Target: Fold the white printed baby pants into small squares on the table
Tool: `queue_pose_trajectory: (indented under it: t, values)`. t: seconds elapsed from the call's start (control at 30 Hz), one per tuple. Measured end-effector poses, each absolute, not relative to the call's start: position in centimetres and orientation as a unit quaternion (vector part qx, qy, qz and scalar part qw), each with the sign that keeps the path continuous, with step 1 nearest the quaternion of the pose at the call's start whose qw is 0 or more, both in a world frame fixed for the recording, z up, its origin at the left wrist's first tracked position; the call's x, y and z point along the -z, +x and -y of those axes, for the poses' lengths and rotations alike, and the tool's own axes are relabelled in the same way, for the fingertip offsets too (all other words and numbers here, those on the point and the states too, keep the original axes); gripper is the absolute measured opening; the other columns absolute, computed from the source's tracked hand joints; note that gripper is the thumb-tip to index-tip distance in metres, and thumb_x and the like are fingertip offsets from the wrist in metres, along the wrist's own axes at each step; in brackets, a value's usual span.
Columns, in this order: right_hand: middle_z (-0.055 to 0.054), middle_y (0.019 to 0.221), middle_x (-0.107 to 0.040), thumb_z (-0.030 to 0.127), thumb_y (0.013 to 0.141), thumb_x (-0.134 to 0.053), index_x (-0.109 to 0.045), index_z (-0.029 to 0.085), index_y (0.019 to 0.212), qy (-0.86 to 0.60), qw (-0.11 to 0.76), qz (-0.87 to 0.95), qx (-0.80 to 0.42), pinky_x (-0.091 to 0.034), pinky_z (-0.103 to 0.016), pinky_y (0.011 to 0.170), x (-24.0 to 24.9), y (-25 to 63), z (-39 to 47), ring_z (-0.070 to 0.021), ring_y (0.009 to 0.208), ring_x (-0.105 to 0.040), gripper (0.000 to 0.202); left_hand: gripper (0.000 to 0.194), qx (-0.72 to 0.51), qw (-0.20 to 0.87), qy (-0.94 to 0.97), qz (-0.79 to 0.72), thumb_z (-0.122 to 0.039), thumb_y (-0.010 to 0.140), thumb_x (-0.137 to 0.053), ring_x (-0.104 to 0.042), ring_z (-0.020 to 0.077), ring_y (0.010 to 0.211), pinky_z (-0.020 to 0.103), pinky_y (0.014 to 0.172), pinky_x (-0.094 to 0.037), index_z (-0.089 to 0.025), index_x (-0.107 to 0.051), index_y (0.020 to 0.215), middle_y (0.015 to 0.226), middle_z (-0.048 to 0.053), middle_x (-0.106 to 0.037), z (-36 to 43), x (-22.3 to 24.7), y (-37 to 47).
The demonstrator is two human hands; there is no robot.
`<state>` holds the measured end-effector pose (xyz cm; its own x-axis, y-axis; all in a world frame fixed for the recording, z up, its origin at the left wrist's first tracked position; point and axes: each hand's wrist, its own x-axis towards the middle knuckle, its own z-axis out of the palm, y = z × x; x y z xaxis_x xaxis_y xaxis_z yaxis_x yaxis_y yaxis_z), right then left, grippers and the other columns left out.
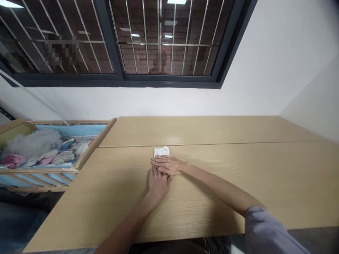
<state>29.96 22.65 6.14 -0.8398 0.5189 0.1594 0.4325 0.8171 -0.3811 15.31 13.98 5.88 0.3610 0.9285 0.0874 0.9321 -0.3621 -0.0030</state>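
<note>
A small white item (161, 151), flat and perhaps folded, with faint markings, lies on the wooden table. I cannot make out exactly what it is. Across its near part rests my right hand (169, 165), palm down with the fingers stretched out to the left. My left hand (158, 181) reaches up from below, its fingers extended flat toward the item. The right hand partly covers the left fingertips, and together the hands hide the near part of the item.
The pale wooden table (238, 176) has a seam running across it. At the left stands a wooden crib (96, 144) with blue lining, holding a heap of clothes (63, 155) and a clear plastic bag (37, 143). Behind are a white wall and a barred window (169, 81).
</note>
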Motion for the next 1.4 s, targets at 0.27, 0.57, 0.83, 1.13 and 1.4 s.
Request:
queue_pose_trajectory:
  t: [0.27, 0.57, 0.83, 1.13, 1.4]
  values:
    - [-0.002, 0.163, -0.032, 0.052, 0.105, -0.036, -0.039, 0.028, 0.156, -0.307, 0.150, 0.913, -0.222, -0.015, -0.039, 0.126, -4.5, 31.4, -25.9, -0.0199, 0.153, -0.024, 0.056, 0.062, 0.038, 0.010, -0.811, 0.584, -0.047, 0.099, -0.045, -0.044, 0.0438, 0.139, 0.053, 0.108, -0.037, -0.005, -0.050, 0.145, 0.151, 0.031, -0.044, -14.2, -5.2, 15.2]
    - [-0.006, 0.162, -0.034, 0.053, 0.100, -0.047, -0.044, 0.024, 0.153, -0.416, 0.189, 0.859, -0.230, -0.012, -0.044, 0.127, -3.8, 31.9, -29.9, -0.0243, 0.153, -0.024, 0.061, 0.053, 0.069, -0.061, -0.795, 0.599, -0.046, 0.098, -0.045, -0.049, 0.0381, 0.133, 0.049, 0.107, -0.037, -0.015, -0.057, 0.140, 0.148, 0.023, -0.052, -14.6, -6.9, 14.9]
    - [-0.017, 0.139, -0.057, 0.036, 0.095, -0.054, -0.058, 0.018, 0.140, -0.535, 0.330, 0.748, -0.213, -0.034, -0.045, 0.115, -4.0, 32.8, -29.3, -0.0283, 0.134, -0.049, 0.049, 0.056, 0.064, -0.047, -0.741, 0.667, -0.050, 0.100, -0.034, -0.062, 0.0380, 0.114, 0.046, 0.094, -0.045, -0.006, -0.065, 0.115, 0.118, 0.027, -0.067, -19.8, -9.0, 11.7]
    - [-0.010, 0.113, -0.059, 0.030, 0.076, -0.074, -0.067, 0.017, 0.105, -0.594, 0.354, 0.680, -0.244, -0.043, -0.041, 0.102, -4.7, 30.0, -25.2, -0.0266, 0.115, -0.053, 0.032, 0.032, 0.044, -0.105, -0.756, 0.644, -0.036, 0.095, -0.048, -0.066, 0.0299, 0.112, 0.036, 0.090, -0.046, -0.014, -0.063, 0.113, 0.120, 0.020, -0.070, -21.2, -8.9, 12.9]
    - [0.004, 0.076, -0.056, 0.020, 0.069, -0.072, -0.058, 0.020, 0.084, -0.499, 0.318, 0.685, -0.425, -0.038, -0.023, 0.060, -7.7, 23.9, -14.1, -0.0124, 0.068, -0.051, 0.020, 0.014, 0.052, -0.192, -0.790, 0.580, -0.036, 0.080, -0.058, -0.063, 0.0199, 0.074, 0.027, 0.064, -0.041, -0.023, -0.058, 0.074, 0.076, 0.000, -0.068, -12.0, -13.8, 4.3]
